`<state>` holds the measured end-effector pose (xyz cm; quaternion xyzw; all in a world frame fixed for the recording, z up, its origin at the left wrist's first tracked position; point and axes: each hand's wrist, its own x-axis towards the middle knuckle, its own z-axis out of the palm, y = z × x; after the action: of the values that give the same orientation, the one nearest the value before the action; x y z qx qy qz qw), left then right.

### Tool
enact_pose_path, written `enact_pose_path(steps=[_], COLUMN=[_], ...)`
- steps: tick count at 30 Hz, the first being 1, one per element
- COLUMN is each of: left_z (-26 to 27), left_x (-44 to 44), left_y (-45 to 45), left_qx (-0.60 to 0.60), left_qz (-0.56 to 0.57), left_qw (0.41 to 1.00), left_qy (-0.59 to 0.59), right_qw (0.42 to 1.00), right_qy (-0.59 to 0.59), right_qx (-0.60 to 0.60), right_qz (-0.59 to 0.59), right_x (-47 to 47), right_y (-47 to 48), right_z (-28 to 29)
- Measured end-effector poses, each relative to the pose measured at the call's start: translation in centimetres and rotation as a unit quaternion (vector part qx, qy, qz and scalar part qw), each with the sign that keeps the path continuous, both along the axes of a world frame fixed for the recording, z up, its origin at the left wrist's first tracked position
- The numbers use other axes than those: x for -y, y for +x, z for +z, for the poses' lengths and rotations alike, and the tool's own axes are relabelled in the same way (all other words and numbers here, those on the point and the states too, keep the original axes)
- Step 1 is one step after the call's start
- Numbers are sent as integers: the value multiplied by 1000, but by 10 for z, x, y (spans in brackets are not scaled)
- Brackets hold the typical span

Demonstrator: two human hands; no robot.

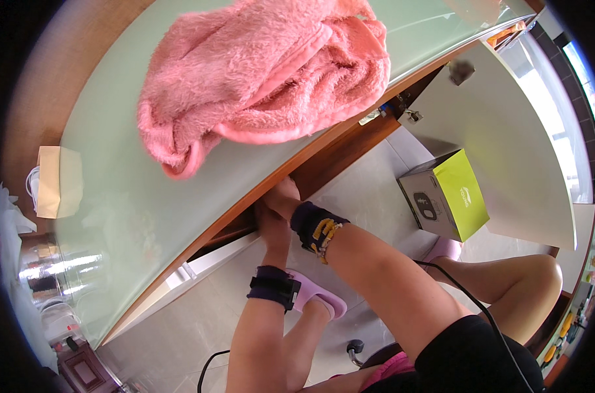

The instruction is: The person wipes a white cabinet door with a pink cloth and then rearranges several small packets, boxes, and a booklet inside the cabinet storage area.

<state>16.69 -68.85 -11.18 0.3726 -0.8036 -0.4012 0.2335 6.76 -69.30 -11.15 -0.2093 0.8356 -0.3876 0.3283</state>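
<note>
My right hand reaches under the wooden edge of a glass-topped desk, beside a wooden panel; its fingers are partly hidden. Beside it my left hand also goes in under the edge, and its fingertips are out of sight. Whether either hand holds anything cannot be seen. A dark wristband is on my left wrist, and a dark band with yellow lettering is on my right. Above the hands, a crumpled pink plush cloth with smooth trim lies on the desktop.
A pale cabinet door stands open at the right. Near it is a green and grey box bearing writing. A tan carton sits on the desk's left side. Pink slippers are on my feet. A black cable runs past my right arm.
</note>
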Motion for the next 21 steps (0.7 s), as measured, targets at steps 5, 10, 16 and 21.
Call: enact_pose_path(steps=[5,10,16,21], left_z=[3,22,57,111], left_x=[-33,-78,-133,-183], left_y=[18,26,32,52], left_qx=[124,140,112,62], left_qz=[-33,-68,-134,-163], left_qw=[983,981,979,981], left_qy=[-129,-112,-107,-90], right_qw=[995,997,977,940], right_qy=[-13,-49,-135,-254], right_qx=[86,34,123,164], right_qz=[-52,-49,-112,-157], right_x=[-50,-102,-185,-249], right_y=[-2,3,8,30], right_z=[33,15,12,65])
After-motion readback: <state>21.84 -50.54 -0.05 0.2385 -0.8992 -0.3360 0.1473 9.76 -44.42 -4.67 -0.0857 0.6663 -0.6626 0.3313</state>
